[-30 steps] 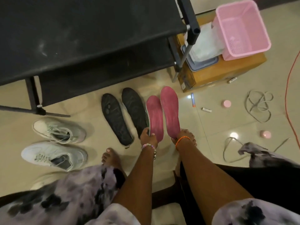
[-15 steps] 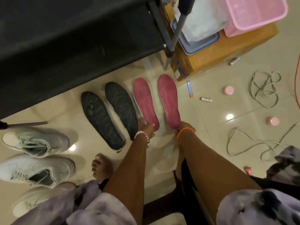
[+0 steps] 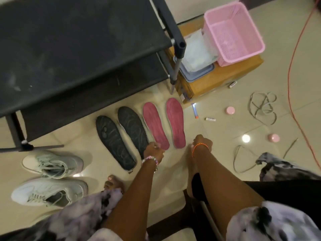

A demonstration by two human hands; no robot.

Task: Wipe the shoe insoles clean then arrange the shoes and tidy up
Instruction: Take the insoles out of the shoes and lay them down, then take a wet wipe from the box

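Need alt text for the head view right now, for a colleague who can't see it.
Four insoles lie in a row on the tiled floor: two dark grey insoles and two pink insoles. The left hand and right hand are at their near ends, beside two pale green sneakers and a black shoe rack.

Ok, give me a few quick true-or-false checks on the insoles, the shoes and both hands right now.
1. Four insoles lie flat on the floor, two black insoles left of two pink insoles. True.
2. The right hand is lifting a pink insole. False: it is off the insoles, just right of their heel ends; whether it holds anything cannot be told.
3. The left hand is at the heel ends of the inner black and pink insoles. True.
4. The white sneakers stand on the black rack. False: they are on the floor in front of it.
5. The pink basket sits on the cardboard box. True.
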